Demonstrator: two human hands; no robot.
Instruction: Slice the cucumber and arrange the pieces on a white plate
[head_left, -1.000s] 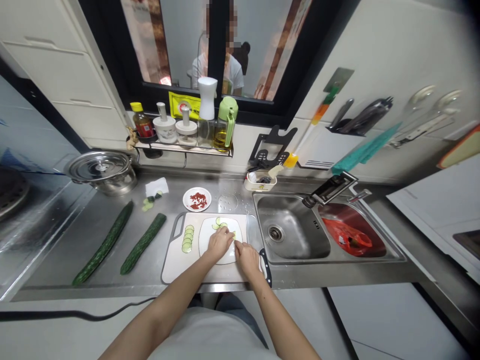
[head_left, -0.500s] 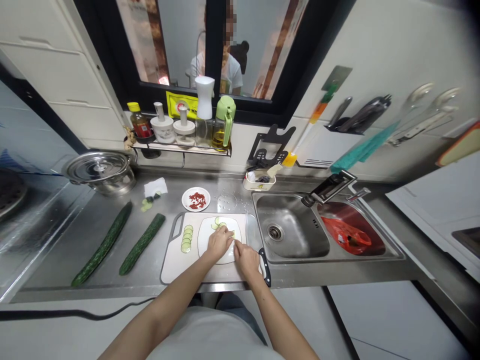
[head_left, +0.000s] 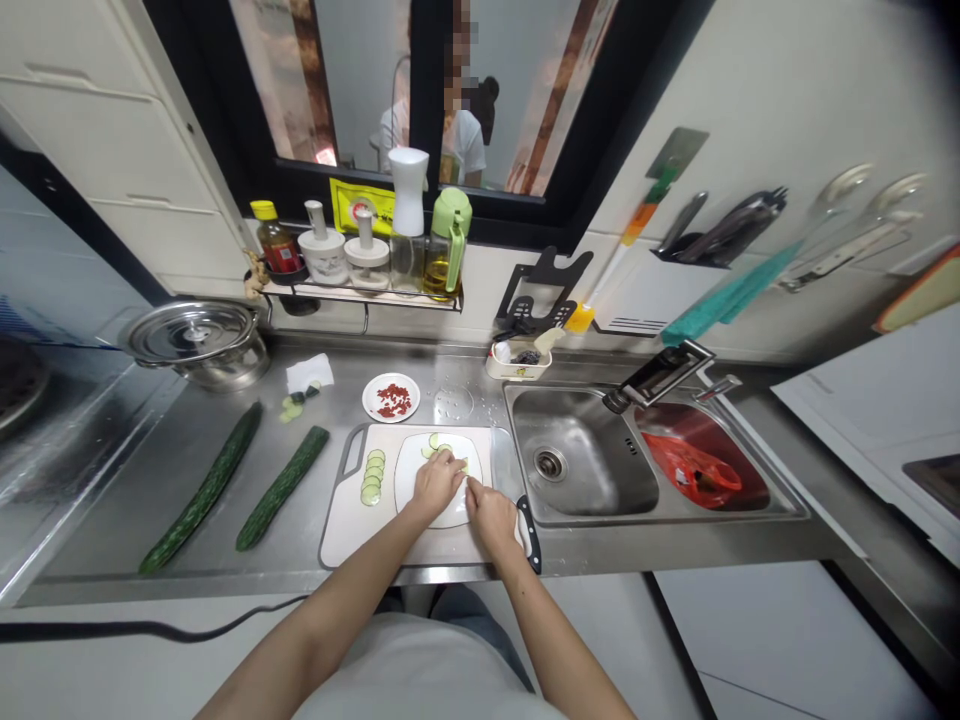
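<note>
A white plate (head_left: 409, 470) lies on a white cutting board (head_left: 352, 520) at the counter's front edge. My left hand (head_left: 435, 485) rests on the plate, fingers curled over cucumber slices (head_left: 437, 447) laid along its far side. My right hand (head_left: 491, 515) sits just right of it, fingers pinched beside a pale slice at the plate's right rim. A row of cucumber slices (head_left: 373, 475) lies on the board, left of the plate. A black-handled knife (head_left: 529, 532) lies at the board's right edge, under my right wrist.
Two whole cucumbers (head_left: 283, 486) lie on the steel counter to the left, near cucumber ends (head_left: 294, 407) and a lidded pot (head_left: 196, 342). A small dish of red bits (head_left: 391, 397) stands behind the board. The sink (head_left: 581, 465) is to the right, with a red bag (head_left: 694, 475).
Both hands stay on the plate and shift only slightly; the view drifted a little. Nothing else moved.
</note>
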